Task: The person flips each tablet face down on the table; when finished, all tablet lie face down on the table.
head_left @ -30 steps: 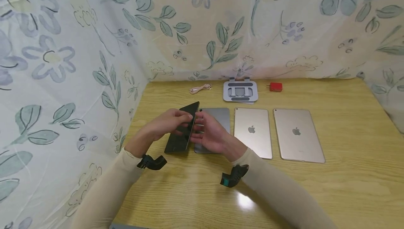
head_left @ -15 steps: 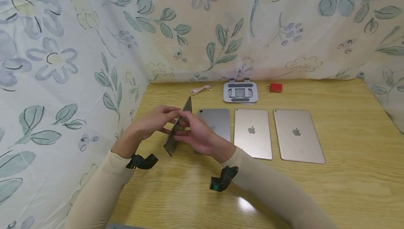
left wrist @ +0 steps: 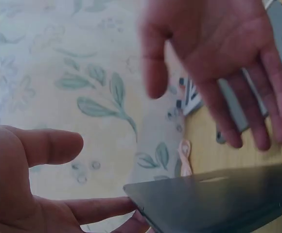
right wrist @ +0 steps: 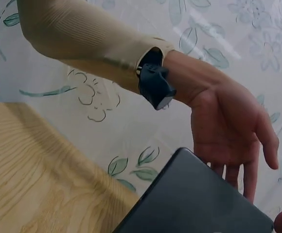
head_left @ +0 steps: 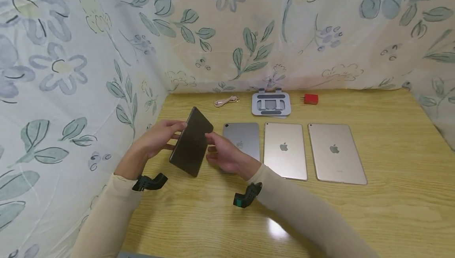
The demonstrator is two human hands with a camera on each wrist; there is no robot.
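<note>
A dark tablet [head_left: 192,143] is tilted up above the left part of the table, its back toward the head camera. My left hand [head_left: 156,138] holds it by the left edge. The thumb tip meets that edge in the head view, and the fingers pass behind; the left wrist view shows fingers under the tablet's corner. Beside the right edge is my right hand [head_left: 231,153], its thumb tip overlapping that edge in the head view. In the left wrist view the right hand [left wrist: 219,63] has straight, spread fingers apart from the tablet [left wrist: 214,204].
To the right lie a grey tablet [head_left: 247,135] and two gold tablets [head_left: 284,161] [head_left: 335,167], backs up. Behind them are a folded metal stand [head_left: 271,96], a coiled pink cable [head_left: 226,100] and a red charger [head_left: 311,99]. A patterned curtain surrounds the table [head_left: 398,139].
The dark tablet has turned from screen-side view, through nearly edge-on, to showing its back. It has shifted left with my left hand. My right hand is now at its right edge.
</note>
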